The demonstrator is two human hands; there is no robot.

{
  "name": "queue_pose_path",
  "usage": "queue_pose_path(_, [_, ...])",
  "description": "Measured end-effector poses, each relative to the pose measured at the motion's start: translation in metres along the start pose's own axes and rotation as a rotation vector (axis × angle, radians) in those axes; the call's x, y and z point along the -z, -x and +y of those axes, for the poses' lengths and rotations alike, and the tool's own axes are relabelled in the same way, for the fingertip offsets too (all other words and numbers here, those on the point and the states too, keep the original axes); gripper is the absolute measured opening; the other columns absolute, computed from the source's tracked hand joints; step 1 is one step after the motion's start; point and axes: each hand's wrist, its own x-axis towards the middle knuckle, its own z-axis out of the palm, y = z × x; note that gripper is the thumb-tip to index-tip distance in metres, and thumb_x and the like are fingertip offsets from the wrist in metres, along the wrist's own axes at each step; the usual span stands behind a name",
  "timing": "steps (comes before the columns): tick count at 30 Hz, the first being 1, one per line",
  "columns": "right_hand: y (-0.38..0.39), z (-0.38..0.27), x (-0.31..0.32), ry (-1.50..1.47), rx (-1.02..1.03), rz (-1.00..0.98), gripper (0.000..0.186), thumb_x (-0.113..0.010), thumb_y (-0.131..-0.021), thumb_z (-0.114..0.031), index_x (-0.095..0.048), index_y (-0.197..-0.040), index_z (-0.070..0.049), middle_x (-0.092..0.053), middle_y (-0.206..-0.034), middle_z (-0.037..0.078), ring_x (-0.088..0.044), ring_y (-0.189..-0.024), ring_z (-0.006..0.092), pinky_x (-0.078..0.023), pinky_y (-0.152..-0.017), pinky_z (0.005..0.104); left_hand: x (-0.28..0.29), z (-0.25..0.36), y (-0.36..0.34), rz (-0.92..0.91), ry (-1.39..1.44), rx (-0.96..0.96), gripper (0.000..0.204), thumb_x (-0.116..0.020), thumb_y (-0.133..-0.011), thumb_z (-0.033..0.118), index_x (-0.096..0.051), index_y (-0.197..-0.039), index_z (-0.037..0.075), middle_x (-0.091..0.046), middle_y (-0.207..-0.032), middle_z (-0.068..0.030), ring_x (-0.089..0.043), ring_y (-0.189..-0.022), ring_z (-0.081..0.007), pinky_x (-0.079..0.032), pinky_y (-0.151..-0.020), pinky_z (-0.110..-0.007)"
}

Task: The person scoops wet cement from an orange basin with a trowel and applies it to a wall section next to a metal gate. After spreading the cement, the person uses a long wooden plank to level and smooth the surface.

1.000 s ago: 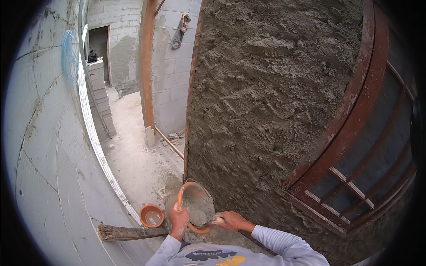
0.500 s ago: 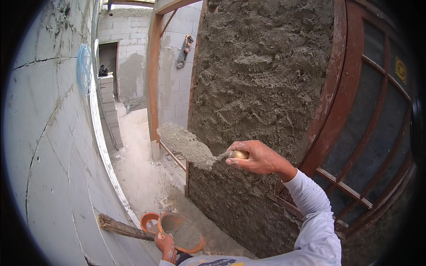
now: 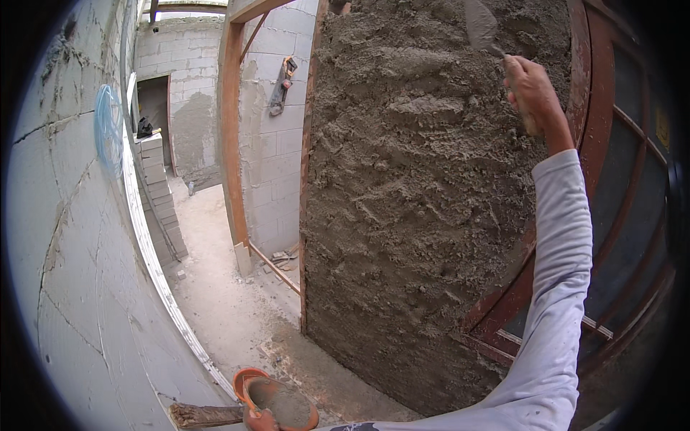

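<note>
My right hand (image 3: 532,93) is raised high on the right, closed round the handle of a trowel, whose grey blade (image 3: 481,25) is against the rough wet mortar on the wall (image 3: 402,208). At the bottom, my left hand (image 3: 263,419) grips an orange bucket (image 3: 304,411) with grey mortar in it. A smaller orange container (image 3: 243,377) sits just behind the bucket, partly hidden by it.
A rough plank (image 3: 205,414) lies left of the bucket. A block wall (image 3: 72,251) with coiled hose (image 3: 108,129) runs along the left. A wood post (image 3: 231,129) frames the passage beyond. A red-brown glazed frame (image 3: 596,144) borders the mortar on the right.
My right hand has risen from the bucket to the upper wall, carrying the trowel, which held a load of mortar half a second ago. My left hand has dropped toward the lower edge with the bucket.
</note>
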Motion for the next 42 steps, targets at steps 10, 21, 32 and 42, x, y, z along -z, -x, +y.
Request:
queue_pose_path(10, [0.014, 0.005, -0.099, 0.44, 0.212, -0.158, 0.041, -0.057, -0.113, -0.039, -0.071, -0.124, -0.002, -0.066, -0.086, 0.008, -0.064, -0.07, 0.0186, -0.052, -0.065, 0.0381, -0.058, 0.139, -0.048, -0.331, 0.373, 0.389, 0.041, -0.054, -0.084, -0.008, -0.064, -0.123, -0.002, -0.068, -0.101, -0.0028, -0.066, -0.086, -0.0157, -0.053, -0.078, -0.031])
queue_pose_path(21, [0.012, 0.018, -0.116, 0.635, 0.172, -0.06, 0.043, -0.058, -0.11, -0.038, -0.072, -0.125, 0.0, -0.075, -0.116, 0.025, -0.071, -0.109, 0.0454, -0.054, -0.094, 0.0524, -0.08, 0.094, -0.052, -0.361, 0.553, 0.328, 0.031, -0.057, -0.088, -0.005, -0.066, -0.117, 0.0, -0.068, -0.095, -0.0025, -0.066, -0.08, -0.0149, -0.053, -0.072, -0.031])
queue_pose_path(32, [0.058, -0.048, 0.024, 1.201, 0.099, -0.012, 0.041, -0.06, -0.109, -0.04, -0.07, -0.136, -0.012, -0.072, -0.125, 0.019, -0.069, -0.118, 0.0412, -0.054, -0.102, 0.0531, -0.065, 0.095, -0.045, -0.385, 0.442, 0.351, 0.031, -0.058, -0.087, -0.004, -0.067, -0.117, 0.0, -0.069, -0.094, -0.0029, -0.066, -0.079, -0.0151, -0.053, -0.071, -0.032])
queue_pose_path(42, [0.041, -0.103, -0.01, 0.216, 0.387, -0.322, 0.045, -0.064, -0.109, -0.045, -0.074, -0.13, -0.006, -0.071, -0.092, 0.005, -0.068, -0.074, 0.0158, -0.059, -0.068, 0.0332, -0.047, 0.094, -0.03, -0.33, 0.397, 0.355, 0.031, -0.058, -0.087, -0.004, -0.067, -0.117, 0.0, -0.069, -0.093, -0.0033, -0.066, -0.078, -0.0153, -0.053, -0.07, -0.032])
